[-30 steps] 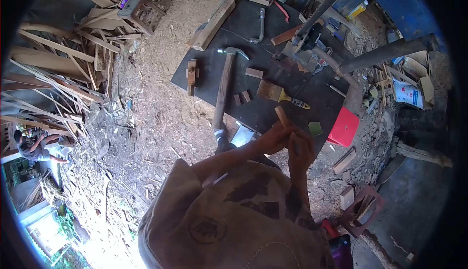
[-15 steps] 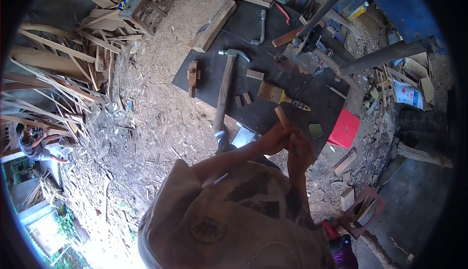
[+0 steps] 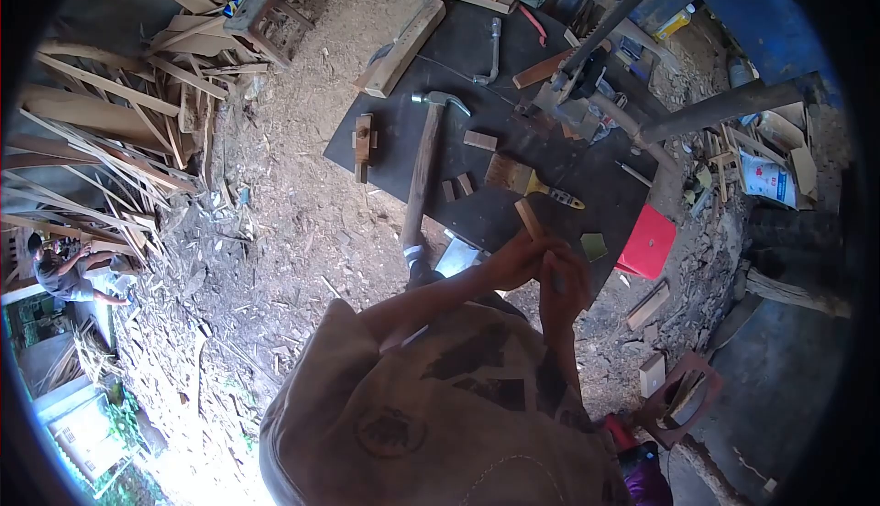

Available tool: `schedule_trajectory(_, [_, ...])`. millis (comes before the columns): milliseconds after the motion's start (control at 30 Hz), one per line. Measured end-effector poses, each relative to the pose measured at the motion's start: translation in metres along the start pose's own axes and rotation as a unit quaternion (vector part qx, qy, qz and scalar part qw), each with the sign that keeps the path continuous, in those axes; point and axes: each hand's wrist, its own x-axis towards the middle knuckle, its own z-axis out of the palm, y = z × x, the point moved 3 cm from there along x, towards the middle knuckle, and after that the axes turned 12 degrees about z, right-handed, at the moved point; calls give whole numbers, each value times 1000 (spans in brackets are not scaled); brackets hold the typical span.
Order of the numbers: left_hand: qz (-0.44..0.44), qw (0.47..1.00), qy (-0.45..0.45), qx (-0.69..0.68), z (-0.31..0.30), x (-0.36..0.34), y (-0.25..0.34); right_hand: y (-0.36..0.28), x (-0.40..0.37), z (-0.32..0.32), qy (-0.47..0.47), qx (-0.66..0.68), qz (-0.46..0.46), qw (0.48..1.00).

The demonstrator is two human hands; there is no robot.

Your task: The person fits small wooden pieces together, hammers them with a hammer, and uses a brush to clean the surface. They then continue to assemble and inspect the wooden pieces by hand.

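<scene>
A small wooden block (image 3: 529,219) sticks up from my left hand (image 3: 515,262), whose fingers are wrapped round its lower end. My right hand (image 3: 565,286) is right beside it, fingers curled inward and touching or nearly touching the left. Whatever lies within the right fingers is hidden. Both hands are over the near edge of the dark tabletop (image 3: 367,126). Just beyond them lies a wide paintbrush (image 3: 513,176) with a yellow handle. A green square piece (image 3: 594,247) rests to the right of the hands.
A claw hammer (image 3: 426,158) lies across the table's left side, near a wooden marking gauge-like tool (image 3: 364,147). Small wood blocks (image 3: 479,140), a socket wrench (image 3: 493,52) and a long timber (image 3: 403,48) lie farther back. A red stool (image 3: 647,242) stands right. Another person (image 3: 69,272) sits far left.
My right hand has shifted very slightly against the left. The wooden block stays almost in the same place.
</scene>
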Motion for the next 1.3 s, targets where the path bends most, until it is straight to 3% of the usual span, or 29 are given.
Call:
schedule_trajectory(133, [-22, 997, 16, -69, 6, -1, -9, 1, -2, 2, -5, 1, -10, 1000])
schedule_trajectory(233, [-9, 999, -11, 49, -2, 3, 7, 4, -3, 1, -19, 18, -8, 1000])
schedule_trajectory(333, [13, 998, -9, 69, -1, 2, 5, 7, -4, 2, -21, 12, 7, 1000])
schedule_trajectory(533, [10, 1000, 3, 29, 2, 2, 7, 7, -5, 1, -13, 0, -15, 1000])
schedule_trajectory(833, [-20, 997, -8, 78, 0, -3, 7, 10, -7, -2, -13, 4, -12, 1000])
schedule_trajectory(1033, [16, 992, 27, 124, 5, -6, 3, 11, -7, -5, -26, -6, -26, 999])
schedule_trajectory(1300, [39, 986, 4, 165, 6, -11, -1, 10, -6, -10, -24, -11, -27, 999])
